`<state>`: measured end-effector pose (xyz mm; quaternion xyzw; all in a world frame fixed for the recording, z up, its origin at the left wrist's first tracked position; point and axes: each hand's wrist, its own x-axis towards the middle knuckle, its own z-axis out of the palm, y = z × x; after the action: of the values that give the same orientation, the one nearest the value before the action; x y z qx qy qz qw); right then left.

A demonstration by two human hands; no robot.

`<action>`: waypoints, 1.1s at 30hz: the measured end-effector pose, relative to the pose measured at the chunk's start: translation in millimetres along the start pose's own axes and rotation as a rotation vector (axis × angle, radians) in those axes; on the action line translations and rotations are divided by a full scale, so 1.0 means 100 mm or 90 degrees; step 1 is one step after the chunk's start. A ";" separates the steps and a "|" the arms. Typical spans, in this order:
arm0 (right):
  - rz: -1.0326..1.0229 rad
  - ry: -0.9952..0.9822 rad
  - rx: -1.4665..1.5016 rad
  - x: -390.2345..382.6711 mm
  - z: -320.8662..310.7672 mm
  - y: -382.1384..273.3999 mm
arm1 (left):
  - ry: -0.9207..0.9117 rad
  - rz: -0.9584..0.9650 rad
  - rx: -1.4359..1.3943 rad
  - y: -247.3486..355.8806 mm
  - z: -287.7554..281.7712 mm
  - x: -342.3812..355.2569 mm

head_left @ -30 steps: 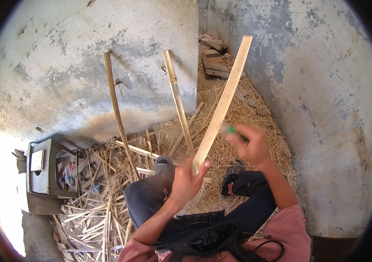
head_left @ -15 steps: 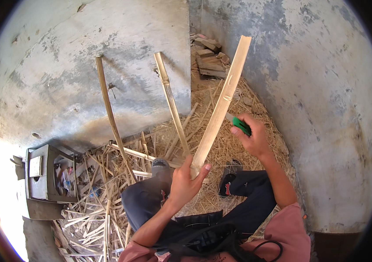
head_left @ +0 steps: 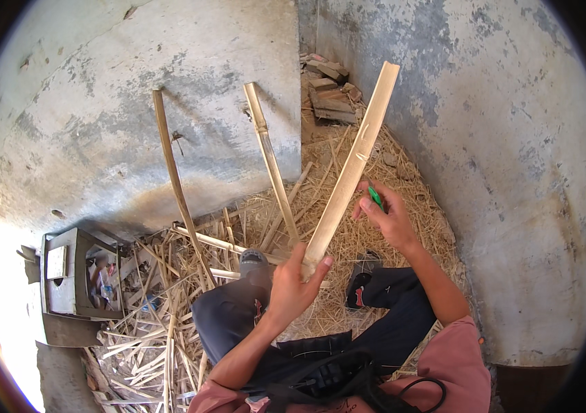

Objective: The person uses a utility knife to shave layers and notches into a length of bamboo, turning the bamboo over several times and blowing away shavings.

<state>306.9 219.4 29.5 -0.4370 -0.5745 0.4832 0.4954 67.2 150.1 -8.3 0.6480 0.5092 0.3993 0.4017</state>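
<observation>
My left hand (head_left: 291, 283) is closed round the lower end of a split bamboo strip (head_left: 344, 182), thumb across its near face. The strip slants up and away to the right, its pale side showing, with small raised slivers near a node at its middle. Just right of the strip, below that node, my right hand (head_left: 395, 221) grips a green-handled utility knife (head_left: 375, 195). Its handle is partly hidden by my fingers, and the blade barely shows. Whether the knife touches the strip I cannot tell.
Two more bamboo strips (head_left: 265, 138) (head_left: 172, 165) lean against the grey wall (head_left: 203, 55). Split bamboo pieces (head_left: 148, 358) pile up at left beside a grey box (head_left: 62, 272). Shavings (head_left: 410, 165) cover the floor ahead, with bricks (head_left: 331, 89) in the corner. My bent legs (head_left: 403, 296) lie below.
My right hand has shifted slightly left and turned, so the knife's handle now points more upright and its blade shows less. The left hand and the bamboo strip have hardly moved.
</observation>
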 end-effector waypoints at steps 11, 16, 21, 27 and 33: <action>0.046 -0.011 -0.020 -0.03 0.12 0.26 | -0.065 0.016 0.096 -0.09 0.04 0.00; 0.035 -0.080 -0.107 -0.12 0.27 0.29 | -0.024 0.065 0.014 -0.08 0.08 0.03; 0.042 -0.090 -0.148 -0.16 0.36 0.21 | -0.035 0.027 -0.061 -0.12 0.06 0.02; -0.050 0.032 -0.040 -0.10 0.24 0.26 | -0.022 0.022 -0.081 -0.04 0.05 0.01; -0.047 0.110 -0.008 -0.08 0.16 0.04 | -0.026 0.030 -0.075 -0.01 0.04 0.01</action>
<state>292.5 210.2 23.7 -0.4586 -0.5483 0.4221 0.5577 70.9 150.6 -11.2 0.6432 0.4607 0.4246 0.4402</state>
